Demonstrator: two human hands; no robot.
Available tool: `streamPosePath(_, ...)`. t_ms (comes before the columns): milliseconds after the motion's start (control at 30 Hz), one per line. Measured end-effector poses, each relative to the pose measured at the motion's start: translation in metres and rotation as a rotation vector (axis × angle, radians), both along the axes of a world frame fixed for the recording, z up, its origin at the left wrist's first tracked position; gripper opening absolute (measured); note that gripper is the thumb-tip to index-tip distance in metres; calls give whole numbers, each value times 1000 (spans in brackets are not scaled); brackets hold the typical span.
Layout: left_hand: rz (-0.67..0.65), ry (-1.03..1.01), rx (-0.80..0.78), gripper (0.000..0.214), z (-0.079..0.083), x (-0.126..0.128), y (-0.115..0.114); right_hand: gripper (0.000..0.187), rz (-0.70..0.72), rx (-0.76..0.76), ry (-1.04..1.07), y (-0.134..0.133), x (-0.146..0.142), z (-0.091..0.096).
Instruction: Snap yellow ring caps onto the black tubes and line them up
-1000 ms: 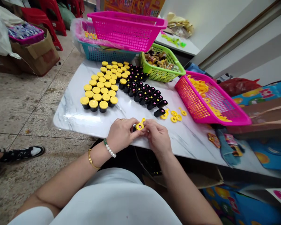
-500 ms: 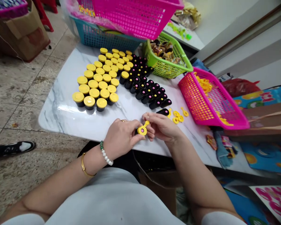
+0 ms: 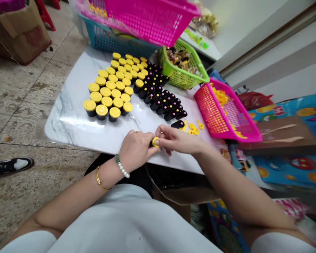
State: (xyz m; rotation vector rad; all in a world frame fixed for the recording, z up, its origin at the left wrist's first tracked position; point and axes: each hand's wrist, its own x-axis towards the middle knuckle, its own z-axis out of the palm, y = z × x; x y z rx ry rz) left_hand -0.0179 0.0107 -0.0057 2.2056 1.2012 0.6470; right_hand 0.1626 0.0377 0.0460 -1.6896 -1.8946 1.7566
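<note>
My left hand [image 3: 137, 147] is closed around a small black container with a yellow cap [image 3: 155, 141] facing up and toward me. The thumb of my right hand [image 3: 177, 140] presses on that cap, with the other fingers curled behind it. Just beyond my right hand a black container [image 3: 178, 124] lies tilted beside several loose yellow ring caps [image 3: 193, 129]. Rows of yellow-lidded black containers [image 3: 114, 113] stand farther left on the table. Right of them are many uncapped black containers [image 3: 162, 109] with pink or yellow contents showing.
A pink basket [image 3: 226, 116] holding yellow caps stands on the right, and a green basket [image 3: 185, 75] of brown-and-black pieces behind it. Stacked pink and blue baskets [image 3: 116, 38] rise at the back of the marble-patterned table [image 3: 65, 116]. A cardboard box [image 3: 23, 35] sits on the floor.
The cap's flap, which stuck out open beside the ring, now seems folded over onto it. My right thumb has come onto the cap. The view has shifted slightly.
</note>
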Motion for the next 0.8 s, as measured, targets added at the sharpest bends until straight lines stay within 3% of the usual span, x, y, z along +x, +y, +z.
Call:
streamPosePath(100, 26, 28, 68, 25, -2, 0, -4, 36, -69, 76, 10, -8, -8, -5)
streamPosePath(333, 62, 27, 145, 28, -3, -8, -10, 46, -302, 71, 233, -18, -5, -19)
streamPosePath(433, 42, 27, 138, 24, -3, -10, -10, 52, -268, 141, 280, -29, -1, -21)
streamPosePath(533, 92, 3, 138, 35, -4, -11, -13, 43, -207, 289, 188, -34, -6, -24)
streamPosePath(700, 164, 35, 220, 47, -5, -11, -23, 25, -276, 608, -1, -3, -37, -38)
streamPosePath(800, 155, 34, 252, 45, -8, -12, -26, 23, -321, 627, 38, 26, -59, -42)
